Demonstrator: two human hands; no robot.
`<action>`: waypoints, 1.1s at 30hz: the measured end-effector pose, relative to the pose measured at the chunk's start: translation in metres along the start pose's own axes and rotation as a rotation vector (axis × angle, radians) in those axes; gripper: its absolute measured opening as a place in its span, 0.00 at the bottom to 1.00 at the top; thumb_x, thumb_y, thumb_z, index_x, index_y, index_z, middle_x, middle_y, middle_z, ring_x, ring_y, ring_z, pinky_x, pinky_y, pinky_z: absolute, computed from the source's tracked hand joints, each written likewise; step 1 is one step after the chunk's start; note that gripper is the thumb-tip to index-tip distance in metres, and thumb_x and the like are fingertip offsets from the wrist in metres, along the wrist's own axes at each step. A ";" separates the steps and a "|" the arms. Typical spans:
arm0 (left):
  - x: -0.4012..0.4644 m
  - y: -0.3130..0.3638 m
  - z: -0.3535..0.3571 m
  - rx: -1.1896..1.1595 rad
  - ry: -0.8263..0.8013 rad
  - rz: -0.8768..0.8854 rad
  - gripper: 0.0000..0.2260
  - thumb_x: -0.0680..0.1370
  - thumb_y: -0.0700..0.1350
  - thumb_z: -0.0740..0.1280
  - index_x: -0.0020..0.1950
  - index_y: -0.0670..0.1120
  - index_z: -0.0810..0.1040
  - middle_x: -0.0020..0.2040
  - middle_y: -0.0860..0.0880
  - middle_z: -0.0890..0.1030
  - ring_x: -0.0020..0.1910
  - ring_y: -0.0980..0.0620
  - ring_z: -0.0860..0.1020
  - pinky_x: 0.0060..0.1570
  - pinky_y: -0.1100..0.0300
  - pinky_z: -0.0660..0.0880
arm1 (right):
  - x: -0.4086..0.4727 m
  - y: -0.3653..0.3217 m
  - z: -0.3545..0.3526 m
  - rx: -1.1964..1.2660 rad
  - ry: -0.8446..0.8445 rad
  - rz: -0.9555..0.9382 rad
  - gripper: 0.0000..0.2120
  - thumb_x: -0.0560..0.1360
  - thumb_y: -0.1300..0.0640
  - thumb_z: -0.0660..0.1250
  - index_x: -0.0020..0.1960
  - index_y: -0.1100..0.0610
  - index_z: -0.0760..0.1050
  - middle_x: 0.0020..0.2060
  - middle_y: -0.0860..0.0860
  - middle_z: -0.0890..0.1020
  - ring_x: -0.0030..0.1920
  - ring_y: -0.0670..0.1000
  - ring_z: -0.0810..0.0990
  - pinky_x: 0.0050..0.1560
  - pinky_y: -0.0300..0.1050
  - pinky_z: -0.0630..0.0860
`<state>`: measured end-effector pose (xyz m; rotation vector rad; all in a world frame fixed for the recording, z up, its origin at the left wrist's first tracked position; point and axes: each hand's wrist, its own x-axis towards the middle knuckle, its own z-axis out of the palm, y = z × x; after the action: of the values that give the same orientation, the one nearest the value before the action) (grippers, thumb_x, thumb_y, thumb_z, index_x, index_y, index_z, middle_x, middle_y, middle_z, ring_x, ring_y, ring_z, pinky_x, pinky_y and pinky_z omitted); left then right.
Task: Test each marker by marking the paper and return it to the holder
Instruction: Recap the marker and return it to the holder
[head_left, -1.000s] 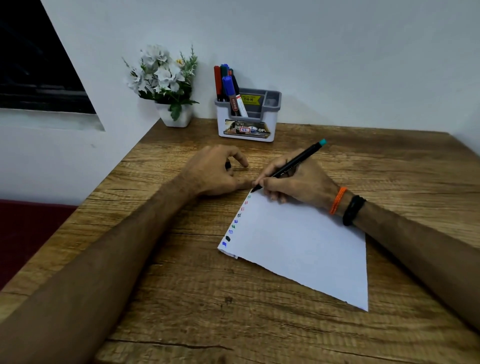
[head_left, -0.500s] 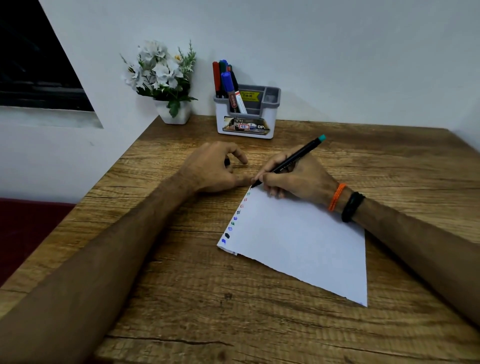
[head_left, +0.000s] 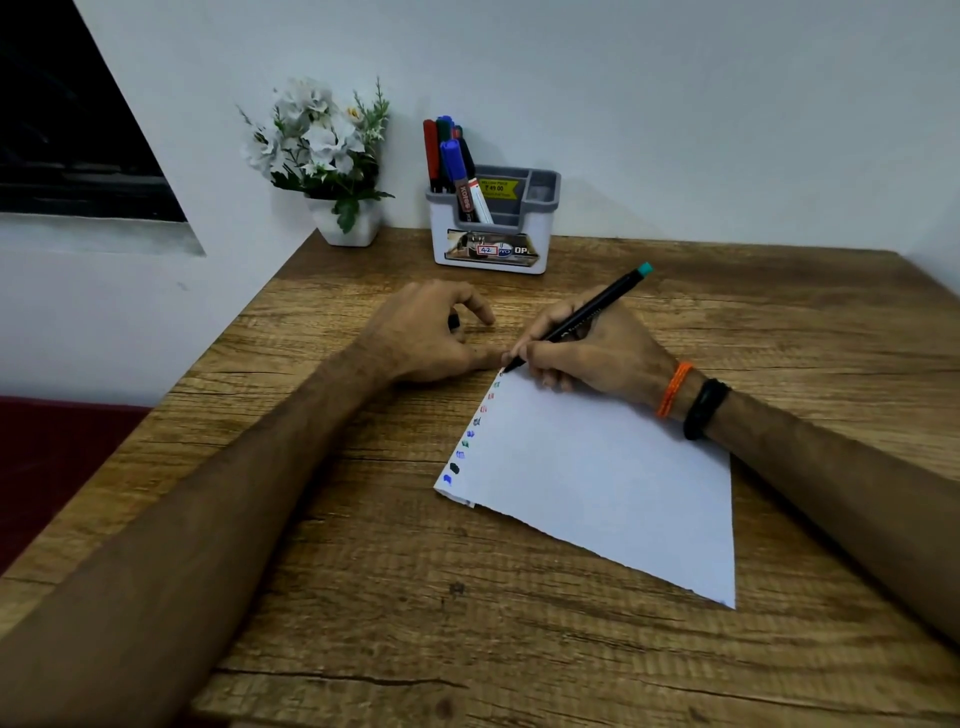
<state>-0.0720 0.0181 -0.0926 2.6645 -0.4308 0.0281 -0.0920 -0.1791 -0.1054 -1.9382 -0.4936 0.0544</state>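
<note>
From the head camera, the right hand (head_left: 592, 353) pinches a black marker (head_left: 582, 317) with a teal end, its tip touching the far corner of the white paper (head_left: 597, 478) lying on the wooden counter (head_left: 363, 597). Coloured marks (head_left: 470, 434) run along the paper's left edge. The left hand (head_left: 426, 335) rests just beside that corner, fingers curled round a small dark cap (head_left: 454, 321). The holder (head_left: 493, 244) with other markers (head_left: 447, 156) stands at the wall, near a potted flower (head_left: 324, 150).

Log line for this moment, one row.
step: marking paper | right hand: grips teal-capped marker, tip at paper's far corner | left hand: holds dark cap
</note>
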 end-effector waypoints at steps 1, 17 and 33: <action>0.000 0.000 0.000 0.000 0.001 0.002 0.23 0.66 0.64 0.73 0.57 0.55 0.79 0.61 0.51 0.79 0.54 0.55 0.75 0.54 0.56 0.73 | 0.000 0.000 0.000 -0.009 -0.007 -0.004 0.07 0.72 0.67 0.70 0.40 0.59 0.84 0.33 0.61 0.84 0.28 0.50 0.79 0.27 0.38 0.74; 0.001 0.000 0.000 0.004 -0.003 0.002 0.22 0.67 0.64 0.73 0.56 0.55 0.78 0.60 0.52 0.79 0.52 0.55 0.75 0.53 0.56 0.73 | 0.000 0.001 -0.001 0.005 -0.008 -0.005 0.05 0.72 0.67 0.70 0.40 0.61 0.83 0.32 0.57 0.84 0.27 0.48 0.78 0.27 0.38 0.73; 0.001 -0.003 0.002 -0.012 0.016 -0.002 0.24 0.65 0.66 0.73 0.56 0.55 0.79 0.50 0.53 0.80 0.47 0.56 0.76 0.47 0.60 0.71 | 0.004 0.006 -0.005 0.156 0.057 0.014 0.04 0.75 0.68 0.68 0.44 0.68 0.81 0.28 0.52 0.81 0.26 0.45 0.76 0.25 0.34 0.70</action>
<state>-0.0705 0.0192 -0.0959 2.6509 -0.4223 0.0465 -0.0849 -0.1839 -0.1077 -1.7855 -0.4252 0.0455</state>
